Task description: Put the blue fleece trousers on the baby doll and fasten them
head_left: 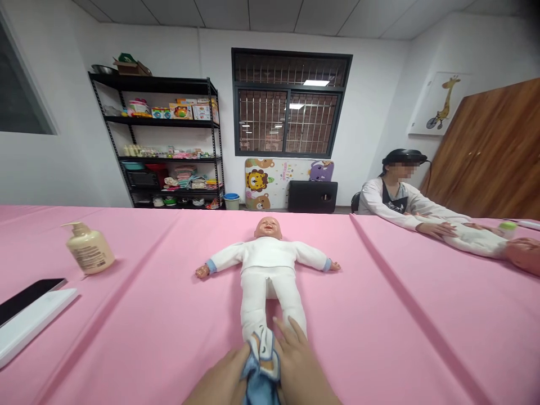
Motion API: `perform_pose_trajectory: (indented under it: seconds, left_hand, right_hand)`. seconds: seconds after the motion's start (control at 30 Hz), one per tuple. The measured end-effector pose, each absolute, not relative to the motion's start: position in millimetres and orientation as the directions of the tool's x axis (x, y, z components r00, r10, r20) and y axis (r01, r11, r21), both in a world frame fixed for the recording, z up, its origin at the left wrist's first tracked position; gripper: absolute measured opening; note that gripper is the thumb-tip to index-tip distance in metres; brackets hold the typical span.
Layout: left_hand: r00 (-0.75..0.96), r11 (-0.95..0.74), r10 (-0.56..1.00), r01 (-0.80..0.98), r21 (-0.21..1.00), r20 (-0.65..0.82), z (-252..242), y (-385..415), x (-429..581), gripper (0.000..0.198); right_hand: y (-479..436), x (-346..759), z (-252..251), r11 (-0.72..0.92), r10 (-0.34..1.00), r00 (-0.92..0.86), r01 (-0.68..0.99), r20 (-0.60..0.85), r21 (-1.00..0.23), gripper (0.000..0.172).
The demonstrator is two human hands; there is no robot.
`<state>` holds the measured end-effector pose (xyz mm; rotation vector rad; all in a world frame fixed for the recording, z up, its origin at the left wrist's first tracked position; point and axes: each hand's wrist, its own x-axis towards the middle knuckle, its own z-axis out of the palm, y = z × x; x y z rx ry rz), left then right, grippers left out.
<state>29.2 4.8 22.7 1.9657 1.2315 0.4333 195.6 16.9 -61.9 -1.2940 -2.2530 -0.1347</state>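
Note:
A baby doll (270, 253) in a white top and white leggings lies on its back, head away from me, arms spread wide. At its feet a small blue garment (261, 388) with white, tan and blue-edged trim is bunched up around the end of one leg. My left hand (228, 371) is closed on the left side of this cloth. My right hand (299, 360) holds its other side, its fingers stretched forward over the doll's lower leg. The doll's feet are hidden by the cloth and my hands.
A pink-covered table (147, 337) spreads out around the doll. On the left are a pump bottle (89, 248), a black phone (29, 298) and a white slab-like device (37, 326). At right, another person (392, 191) handles a second doll (476, 239). A shelf (169, 160) stands behind.

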Motion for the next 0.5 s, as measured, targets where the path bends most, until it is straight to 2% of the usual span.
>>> perform_pose_trajectory:
  seconds: [0.07, 0.13, 0.2, 0.27, 0.4, 0.5]
  left_hand:
    - [0.472, -0.266, 0.872, 0.682, 0.682, -0.132, 28.5, 19.6, 32.1, 0.028]
    - [0.463, -0.313, 0.873, 0.772, 0.553, -0.152, 33.1, 36.5, 36.4, 0.028]
    - [0.467, -0.381, 0.866, 0.846, 0.373, -0.177, 35.9, 56.2, 42.5, 0.028]
    - [0.466, -0.408, 0.866, 0.868, 0.283, -0.179, 35.0, 77.6, 49.3, 0.027]
    - [0.421, -0.381, 0.905, 0.867, 0.320, -0.061, 16.3, 114.0, 56.7, 0.025]
    - [0.379, -0.363, 0.922, 0.772, 0.521, 0.082, -6.7, 128.7, 53.5, 0.023]
  right_hand:
    - [23.0, 194.4, -44.3, 0.493, 0.841, -0.397, 0.843, 0.367, -0.216, 0.046]
    - [33.7, 194.4, -31.8, 0.470, 0.873, -0.410, 0.853, 0.264, -0.228, 0.050]
    - [49.5, 195.3, -25.0, 0.458, 0.882, -0.414, 0.865, 0.223, -0.206, 0.055]
    - [68.9, 197.1, -22.9, 0.447, 0.882, -0.401, 0.878, 0.250, -0.170, 0.055]
    - [106.1, 202.5, -25.7, 0.403, 0.887, -0.347, 0.904, 0.305, -0.145, 0.049]
    - [119.8, 205.6, -29.8, 0.381, 0.895, -0.301, 0.900, 0.329, -0.214, 0.048]
